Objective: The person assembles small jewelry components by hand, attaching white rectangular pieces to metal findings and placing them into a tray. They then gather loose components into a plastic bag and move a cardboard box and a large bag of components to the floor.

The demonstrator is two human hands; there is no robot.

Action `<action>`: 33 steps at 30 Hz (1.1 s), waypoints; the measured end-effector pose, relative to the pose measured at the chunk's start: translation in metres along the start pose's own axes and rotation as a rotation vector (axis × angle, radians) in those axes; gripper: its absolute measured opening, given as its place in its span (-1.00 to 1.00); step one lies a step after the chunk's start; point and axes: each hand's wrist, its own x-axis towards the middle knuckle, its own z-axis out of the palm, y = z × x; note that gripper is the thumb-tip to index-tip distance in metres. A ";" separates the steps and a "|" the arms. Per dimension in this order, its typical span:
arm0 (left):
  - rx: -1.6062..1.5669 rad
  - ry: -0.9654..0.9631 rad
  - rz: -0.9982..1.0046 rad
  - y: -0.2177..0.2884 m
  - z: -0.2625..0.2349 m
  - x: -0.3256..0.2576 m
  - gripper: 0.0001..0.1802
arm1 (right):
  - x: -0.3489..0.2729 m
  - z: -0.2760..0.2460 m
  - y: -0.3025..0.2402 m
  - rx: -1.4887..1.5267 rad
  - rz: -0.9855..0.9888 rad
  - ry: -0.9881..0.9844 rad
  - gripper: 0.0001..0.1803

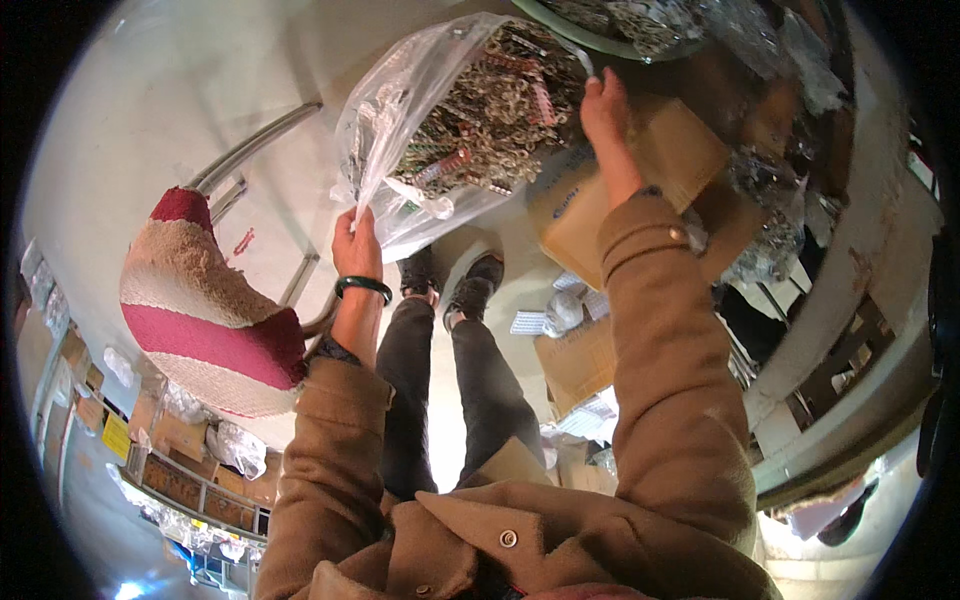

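Observation:
A large clear plastic bag (372, 130) lies wide-mouthed in front of me. Inside it is a heap of small metal pieces (475, 115), silvery-gold and chain-like, with a few red and green strips among them; their exact kind is too small to tell. My left hand (357, 248), with a dark bangle at the wrist, is closed on the near left edge of the bag. On the far right, my right hand (606, 112) pinches the bag's rim beside a cardboard box (570, 215). Both arms reach forward, and the bag's edge stretches between the hands.
A stool with a red and beige striped cover (215, 315) stands at the left. Beyond the bag sits a green-rimmed basin (610, 45) with more metal pieces. Crumpled clear plastic (765, 220) and boxes crowd the right. My shoes (478, 280) are below the bag.

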 end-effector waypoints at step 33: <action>-0.759 -0.094 -0.464 0.103 -0.050 -0.121 -0.64 | -0.186 -0.209 -0.228 0.522 -0.094 -0.579 -0.71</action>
